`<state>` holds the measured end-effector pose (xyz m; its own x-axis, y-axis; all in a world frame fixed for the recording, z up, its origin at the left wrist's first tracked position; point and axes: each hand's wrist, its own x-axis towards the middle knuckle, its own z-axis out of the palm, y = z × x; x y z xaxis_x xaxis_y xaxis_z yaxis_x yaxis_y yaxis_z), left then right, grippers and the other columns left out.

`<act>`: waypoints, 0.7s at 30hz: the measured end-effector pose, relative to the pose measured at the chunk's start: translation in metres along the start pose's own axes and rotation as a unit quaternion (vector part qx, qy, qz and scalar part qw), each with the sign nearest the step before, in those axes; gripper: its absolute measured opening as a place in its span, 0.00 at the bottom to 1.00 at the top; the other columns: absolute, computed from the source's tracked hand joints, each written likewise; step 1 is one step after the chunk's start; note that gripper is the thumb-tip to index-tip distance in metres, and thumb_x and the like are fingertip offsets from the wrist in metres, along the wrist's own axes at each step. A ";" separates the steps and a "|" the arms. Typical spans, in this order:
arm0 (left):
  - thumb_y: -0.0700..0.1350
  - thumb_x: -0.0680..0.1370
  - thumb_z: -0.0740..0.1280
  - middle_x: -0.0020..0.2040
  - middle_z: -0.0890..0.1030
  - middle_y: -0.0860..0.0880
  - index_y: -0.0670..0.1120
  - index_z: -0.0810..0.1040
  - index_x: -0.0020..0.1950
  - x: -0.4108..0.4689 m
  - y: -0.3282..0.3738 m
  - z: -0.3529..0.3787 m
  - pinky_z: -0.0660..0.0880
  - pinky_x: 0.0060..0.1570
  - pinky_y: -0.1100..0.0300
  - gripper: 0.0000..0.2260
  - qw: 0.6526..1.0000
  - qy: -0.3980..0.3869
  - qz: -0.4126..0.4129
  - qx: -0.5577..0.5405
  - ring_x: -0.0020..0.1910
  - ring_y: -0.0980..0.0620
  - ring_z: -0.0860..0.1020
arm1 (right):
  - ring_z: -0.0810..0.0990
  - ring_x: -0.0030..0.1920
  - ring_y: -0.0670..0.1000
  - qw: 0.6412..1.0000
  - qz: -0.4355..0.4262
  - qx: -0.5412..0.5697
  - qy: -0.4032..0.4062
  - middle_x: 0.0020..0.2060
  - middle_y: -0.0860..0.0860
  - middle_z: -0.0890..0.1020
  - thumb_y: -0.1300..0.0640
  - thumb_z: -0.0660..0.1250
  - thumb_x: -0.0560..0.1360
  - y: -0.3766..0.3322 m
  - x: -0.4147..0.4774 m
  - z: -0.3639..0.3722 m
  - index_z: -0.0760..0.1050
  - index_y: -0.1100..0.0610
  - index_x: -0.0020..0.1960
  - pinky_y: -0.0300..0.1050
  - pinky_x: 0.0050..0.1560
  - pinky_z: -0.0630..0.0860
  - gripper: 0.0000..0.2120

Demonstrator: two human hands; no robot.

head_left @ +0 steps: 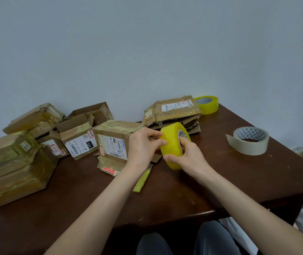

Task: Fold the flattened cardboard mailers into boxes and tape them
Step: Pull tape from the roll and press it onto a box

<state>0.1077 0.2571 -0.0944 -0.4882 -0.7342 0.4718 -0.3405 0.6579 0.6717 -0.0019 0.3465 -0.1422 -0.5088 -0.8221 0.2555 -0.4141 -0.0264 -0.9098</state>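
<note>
Both hands hold a big yellow tape roll [172, 144] upright above the brown table [220, 181]. My right hand [185, 157] grips it from below with fingers in the core. My left hand [143, 144] pinches its outer face with thumb and fingers. Just left of the roll stands a folded cardboard box [112, 142] with a white shipping label and open lower flaps. A stack of flattened mailers [174, 112] lies behind the roll.
Several taped and open boxes [12, 162] crowd the table's left side. A second yellow roll [207, 104] sits at the back, a beige tape roll [249, 140] at the right. A yellow utility knife [142, 178] lies under my left forearm. White bags lie beyond the right edge.
</note>
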 end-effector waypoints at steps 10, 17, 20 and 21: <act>0.41 0.69 0.76 0.34 0.81 0.52 0.51 0.79 0.33 0.001 0.003 0.003 0.77 0.35 0.64 0.09 0.999 -0.024 -0.027 -0.011 0.30 0.56 0.79 | 0.80 0.49 0.52 1.000 0.011 0.021 -0.008 0.49 0.50 0.81 0.53 0.76 0.69 0.005 0.002 -0.002 0.74 0.54 0.58 0.52 0.51 0.78 0.21; 0.42 0.72 0.74 0.45 0.79 0.53 0.48 0.82 0.57 -0.001 0.000 0.007 0.79 0.43 0.62 0.14 0.999 -0.030 0.037 0.014 0.37 0.59 0.77 | 0.79 0.52 0.52 0.999 0.026 0.022 0.003 0.51 0.50 0.80 0.50 0.76 0.69 0.005 0.002 -0.004 0.73 0.55 0.61 0.54 0.54 0.77 0.25; 0.44 0.70 0.75 0.43 0.79 0.56 0.48 0.85 0.51 0.000 0.003 0.004 0.73 0.41 0.73 0.10 0.998 -0.012 0.044 0.042 0.37 0.62 0.76 | 0.79 0.50 0.51 0.999 0.023 0.027 0.005 0.49 0.50 0.80 0.51 0.76 0.69 0.005 0.001 -0.004 0.74 0.54 0.57 0.53 0.52 0.77 0.21; 0.44 0.70 0.75 0.41 0.79 0.57 0.49 0.85 0.49 0.001 0.002 0.003 0.74 0.42 0.72 0.08 0.998 -0.009 0.040 0.038 0.37 0.62 0.77 | 0.78 0.50 0.51 1.000 0.020 0.024 0.004 0.49 0.50 0.80 0.51 0.76 0.69 0.004 0.000 -0.004 0.73 0.54 0.57 0.52 0.52 0.77 0.20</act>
<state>0.1041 0.2584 -0.0939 -0.5307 -0.6762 0.5109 -0.3599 0.7256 0.5865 -0.0066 0.3490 -0.1446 -0.5309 -0.8179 0.2216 -0.3571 -0.0212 -0.9338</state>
